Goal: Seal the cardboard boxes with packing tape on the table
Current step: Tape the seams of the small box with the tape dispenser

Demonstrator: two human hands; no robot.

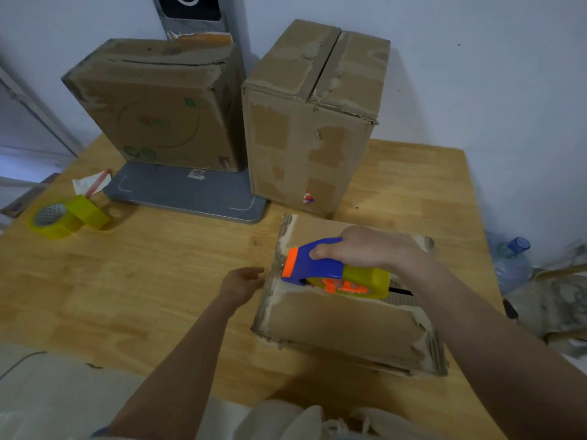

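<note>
My right hand [365, 249] holds the tape gun [333, 271] on the flat box [343, 322] at lower right of the wooden table [133, 281], my left hand [243, 284] loosely touches its side, blue wall [492, 90] behind.

Head view: from above the near table [133, 281] edge, facing down toward 12 o'clock.
Nearness: close over both forearms.

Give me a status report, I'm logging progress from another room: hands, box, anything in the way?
Right hand grips tape dispenser on near box seam. Left hand open at the box's left edge. Two boxes stand behind, nothing blocking.
</note>
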